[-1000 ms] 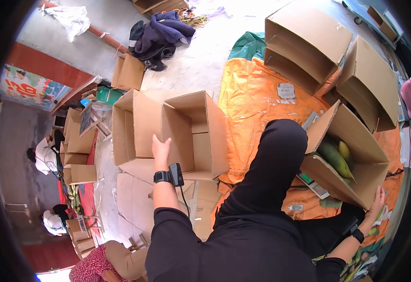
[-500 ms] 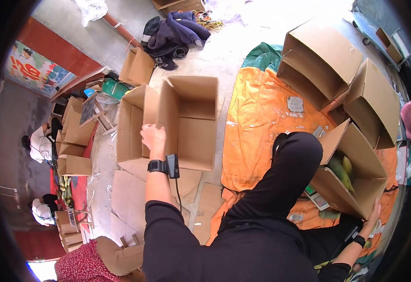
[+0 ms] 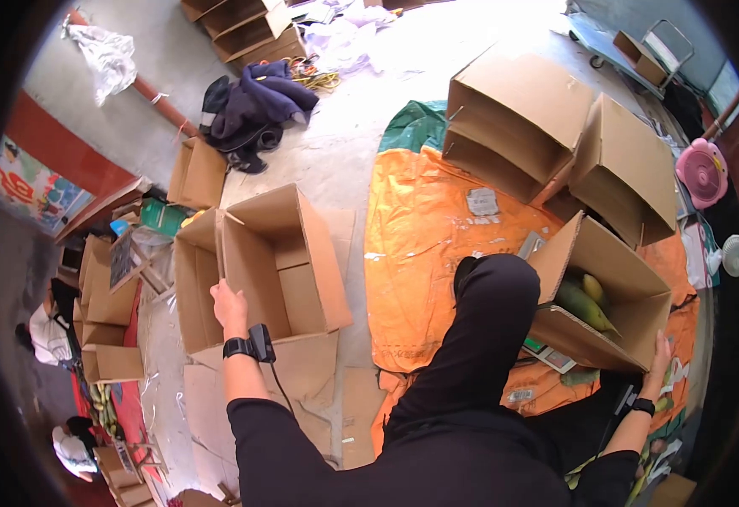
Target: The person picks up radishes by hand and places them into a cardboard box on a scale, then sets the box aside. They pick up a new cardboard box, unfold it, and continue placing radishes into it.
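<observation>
Two open cardboard boxes stand side by side on the left. My left hand (image 3: 229, 306) is closed on the near edge where their walls meet, mostly on the wall of the empty box (image 3: 302, 262); the other box (image 3: 193, 279) is at its left. On the right, my right hand (image 3: 659, 359) rests against the lower right corner of a tilted open box (image 3: 640, 296), its thumb side along the cardboard. Inside that box lie several green and yellowish fruits (image 3: 585, 306). An orange sheet (image 3: 420, 245) is spread under my bent knee.
Two large boxes (image 3: 521, 101) (image 3: 627, 169) stand at the upper right of the sheet. Dark clothing (image 3: 255, 110) lies at the upper left. A pink fan (image 3: 701, 173) and a cart (image 3: 610, 51) are at the far right. Two people (image 3: 48, 334) work at the far left.
The view has shifted. The empty box in my left hand has turned and now sits closer against the box beside it. My right hand has stayed at the fruit box.
</observation>
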Demonstrator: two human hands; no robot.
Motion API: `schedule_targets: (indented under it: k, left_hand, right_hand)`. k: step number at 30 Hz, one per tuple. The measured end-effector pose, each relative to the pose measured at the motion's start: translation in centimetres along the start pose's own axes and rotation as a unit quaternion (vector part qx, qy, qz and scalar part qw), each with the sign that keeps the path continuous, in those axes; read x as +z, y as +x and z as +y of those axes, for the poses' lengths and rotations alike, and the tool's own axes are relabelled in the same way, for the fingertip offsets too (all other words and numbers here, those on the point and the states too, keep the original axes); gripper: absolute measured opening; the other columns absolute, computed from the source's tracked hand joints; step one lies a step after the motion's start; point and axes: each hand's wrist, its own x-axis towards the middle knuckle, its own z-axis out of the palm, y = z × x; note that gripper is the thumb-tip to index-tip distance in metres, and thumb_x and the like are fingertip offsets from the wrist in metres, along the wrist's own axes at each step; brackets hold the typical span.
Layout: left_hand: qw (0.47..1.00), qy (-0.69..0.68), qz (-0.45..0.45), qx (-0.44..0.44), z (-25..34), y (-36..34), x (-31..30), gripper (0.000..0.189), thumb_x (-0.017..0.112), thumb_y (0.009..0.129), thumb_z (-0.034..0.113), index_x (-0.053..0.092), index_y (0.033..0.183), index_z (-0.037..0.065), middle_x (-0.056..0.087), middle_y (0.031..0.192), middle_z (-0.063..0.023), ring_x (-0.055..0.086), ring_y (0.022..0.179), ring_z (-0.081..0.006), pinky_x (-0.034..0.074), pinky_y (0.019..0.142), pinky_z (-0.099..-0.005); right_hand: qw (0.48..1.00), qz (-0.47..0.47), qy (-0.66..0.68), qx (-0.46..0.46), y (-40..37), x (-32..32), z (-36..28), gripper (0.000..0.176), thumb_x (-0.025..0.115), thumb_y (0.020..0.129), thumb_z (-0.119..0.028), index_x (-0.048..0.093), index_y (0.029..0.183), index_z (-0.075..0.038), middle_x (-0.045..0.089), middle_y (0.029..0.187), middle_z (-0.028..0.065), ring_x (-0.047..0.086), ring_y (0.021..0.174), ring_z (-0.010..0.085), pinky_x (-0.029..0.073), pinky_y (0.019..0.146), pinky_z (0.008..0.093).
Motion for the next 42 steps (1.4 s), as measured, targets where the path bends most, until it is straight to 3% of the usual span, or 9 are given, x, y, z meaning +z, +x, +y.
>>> schedule_targets:
  k: [10, 13, 16, 18, 20, 28, 30, 36, 42]
  left_hand:
    - [0.983, 0.011, -0.055, 0.178, 7.2, -4.1, -0.8, 0.091, 0.065, 0.078, 0.004, 0.010, 0.150, 0.019, 0.062, 0.101, -0.0229, 0.063, 0.088, -0.0398, 0.050, 0.077, -0.0470]
    - [0.996, -0.051, -0.074, 0.029, 7.4, -3.7, 0.0, 0.093, 0.065, 0.077, 0.010, 0.008, 0.149, 0.016, 0.066, 0.096, -0.0242, 0.064, 0.087, -0.0408, 0.049, 0.078, -0.0476]
    - [0.997, -0.050, -0.062, -0.008, 5.5, -1.4, 1.5, 0.074, 0.066, 0.072, 0.021, 0.038, 0.140, 0.007, 0.066, 0.099, -0.0247, 0.064, 0.093, -0.0393, 0.051, 0.083, -0.0449]
    - [0.970, 0.031, -0.232, -0.063, 5.4, 0.2, 1.0, 0.047, 0.065, 0.073, 0.021, 0.062, 0.116, 0.000, 0.065, 0.105, -0.0247, 0.064, 0.100, -0.0367, 0.051, 0.086, -0.0417]
    - [0.961, 0.017, -0.261, -0.086, 5.1, 1.1, 2.0, 0.032, 0.064, 0.074, 0.019, 0.068, 0.097, -0.003, 0.063, 0.107, -0.0245, 0.062, 0.104, -0.0351, 0.050, 0.087, -0.0396]
    - [0.969, -0.010, -0.248, -0.013, 4.5, 0.1, -0.1, 0.031, 0.067, 0.071, 0.014, 0.067, 0.091, -0.009, 0.067, 0.091, -0.0273, 0.068, 0.088, -0.0348, 0.054, 0.076, -0.0405]
    - [0.923, -0.276, -0.258, -0.076, 3.9, -0.7, -1.3, 0.027, 0.065, 0.074, 0.007, 0.064, 0.094, -0.011, 0.068, 0.088, -0.0234, 0.068, 0.082, -0.0341, 0.055, 0.071, -0.0430]
    - [0.773, -0.546, -0.249, -0.206, 4.4, -1.5, -5.3, 0.029, 0.062, 0.080, 0.003, 0.058, 0.107, -0.008, 0.066, 0.094, -0.0199, 0.066, 0.082, -0.0318, 0.054, 0.077, -0.0418]
    - [0.640, -0.721, -0.237, -0.121, 9.2, -1.2, -6.1, 0.034, 0.054, 0.086, 0.013, 0.052, 0.114, -0.007, 0.063, 0.105, -0.0164, 0.066, 0.090, -0.0271, 0.057, 0.080, -0.0382]
  right_hand:
    - [1.000, 0.003, 0.001, 0.004, -1.1, 0.6, -1.3, 0.044, 0.060, 0.091, -0.036, 0.058, 0.114, 0.002, 0.062, 0.105, 0.0086, 0.058, 0.094, 0.0162, 0.045, 0.083, 0.0277]
    - [1.000, 0.000, 0.017, 0.008, -1.2, 0.5, -1.2, 0.042, 0.060, 0.091, -0.035, 0.059, 0.112, 0.001, 0.063, 0.103, 0.0074, 0.059, 0.092, 0.0148, 0.045, 0.082, 0.0262]
    - [1.000, 0.006, 0.012, 0.008, -1.2, 0.8, -1.2, 0.039, 0.060, 0.091, -0.034, 0.059, 0.109, 0.001, 0.063, 0.099, 0.0062, 0.059, 0.088, 0.0129, 0.046, 0.079, 0.0246]
    - [1.000, 0.011, 0.023, 0.009, -1.1, 0.9, -1.1, 0.038, 0.060, 0.091, -0.033, 0.059, 0.108, 0.001, 0.063, 0.097, 0.0056, 0.059, 0.085, 0.0122, 0.046, 0.077, 0.0240]
    - [0.999, 0.019, 0.037, 0.011, -0.9, 1.1, -0.8, 0.037, 0.060, 0.091, -0.033, 0.059, 0.107, 0.001, 0.063, 0.095, 0.0050, 0.059, 0.083, 0.0115, 0.046, 0.076, 0.0235]
    - [1.000, 0.025, 0.016, 0.007, -1.6, 1.8, -1.7, 0.036, 0.058, 0.092, -0.030, 0.059, 0.107, 0.002, 0.063, 0.094, 0.0046, 0.058, 0.081, 0.0107, 0.045, 0.074, 0.0235]
    - [0.999, 0.034, 0.025, -0.001, -1.3, 1.8, -1.1, 0.035, 0.058, 0.092, -0.029, 0.059, 0.106, 0.002, 0.062, 0.093, 0.0043, 0.058, 0.080, 0.0105, 0.045, 0.073, 0.0238]
    - [1.000, 0.017, 0.024, -0.001, -1.1, 1.8, -1.2, 0.031, 0.057, 0.092, -0.027, 0.059, 0.104, 0.002, 0.061, 0.092, 0.0032, 0.056, 0.080, 0.0100, 0.045, 0.072, 0.0243]
    - [0.999, 0.027, 0.038, 0.002, -1.3, 2.0, -1.4, 0.032, 0.058, 0.092, -0.027, 0.059, 0.104, 0.002, 0.061, 0.093, 0.0032, 0.056, 0.081, 0.0101, 0.045, 0.073, 0.0248]
